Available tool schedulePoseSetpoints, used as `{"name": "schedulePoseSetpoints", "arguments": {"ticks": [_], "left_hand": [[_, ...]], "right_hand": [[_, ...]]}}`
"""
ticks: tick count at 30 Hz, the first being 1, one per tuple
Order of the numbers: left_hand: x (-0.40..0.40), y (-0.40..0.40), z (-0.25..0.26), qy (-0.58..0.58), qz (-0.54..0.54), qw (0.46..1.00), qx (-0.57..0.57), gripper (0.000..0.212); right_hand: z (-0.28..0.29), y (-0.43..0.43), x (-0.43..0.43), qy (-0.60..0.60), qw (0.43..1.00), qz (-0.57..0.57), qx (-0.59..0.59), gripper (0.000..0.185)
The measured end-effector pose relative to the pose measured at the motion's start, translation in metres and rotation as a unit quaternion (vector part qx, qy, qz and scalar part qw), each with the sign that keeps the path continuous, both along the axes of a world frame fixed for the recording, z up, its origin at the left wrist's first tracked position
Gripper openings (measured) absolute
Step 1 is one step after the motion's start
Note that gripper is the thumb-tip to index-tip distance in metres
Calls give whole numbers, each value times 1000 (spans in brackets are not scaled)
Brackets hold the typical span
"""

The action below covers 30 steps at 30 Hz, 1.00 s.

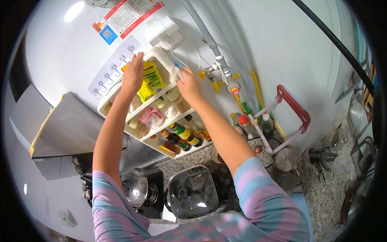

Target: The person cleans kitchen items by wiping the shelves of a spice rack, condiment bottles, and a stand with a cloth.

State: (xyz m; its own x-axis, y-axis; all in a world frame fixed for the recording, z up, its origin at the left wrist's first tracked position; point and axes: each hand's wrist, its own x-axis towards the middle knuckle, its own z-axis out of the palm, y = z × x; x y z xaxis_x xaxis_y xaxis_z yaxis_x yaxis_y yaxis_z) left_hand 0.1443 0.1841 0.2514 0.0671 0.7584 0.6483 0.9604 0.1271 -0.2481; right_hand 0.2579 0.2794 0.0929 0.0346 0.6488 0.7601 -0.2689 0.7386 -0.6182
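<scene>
A white plastic spice shelf (pixel 164 94) stands against the wall in front of me, with jars and bottles on its tiers. My left hand (pixel 133 74) is at its top tier, fingers straight and side by side, in front of a yellow food packet (pixel 152 79). Whether that hand grips anything is hidden. At the shelf's upper right edge, my right hand (pixel 190 85) is closed around a whitish cloth (pixel 175 73), which looks blurred and has a blue spot. Below the packet are a pink-lidded jar (pixel 151 117) and several sauce bottles (pixel 185 133).
A square glass-lidded pan (pixel 193 192) and a domed steel lid (pixel 135 185) sit below the shelf. To the right are a gas pipe with a valve (pixel 233 87), a red-and-pink rack (pixel 272 121) and bottles (pixel 243 119). Hooks (pixel 114 67) and a socket (pixel 172 38) are on the wall.
</scene>
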Motion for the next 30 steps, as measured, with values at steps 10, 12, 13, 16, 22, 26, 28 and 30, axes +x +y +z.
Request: {"name": "schedulePoseSetpoints", "arguments": {"ticks": [10,12,13,16,22,26,28,30], "left_hand": [[9,6,-4,-43,-1,999,16,34],[11,4,-4,-42,0,999,16,34],[11,3,-4,-42,-5,999,16,34],[6,5,-4,-45,5,999,21,34],[0,12,-6,-21,1,999,32,35],[3,13,-6,-20,-3,999,26,35],[3,8,-5,-33,-4,999,24,35],[-2,5,-8,-19,6,999,28,34]], "right_hand": [[96,10,2,31,997,7,74,28],[105,19,-6,-10,997,17,73,29],[105,20,-7,-51,996,22,72,29],[63,15,-12,33,997,49,59,28],[-94,9,-6,-51,995,66,-49,28],[-136,16,-2,-216,943,73,-243,33],[-111,13,-6,-192,943,80,-260,33],[-67,11,-8,-132,969,103,-182,31]]}}
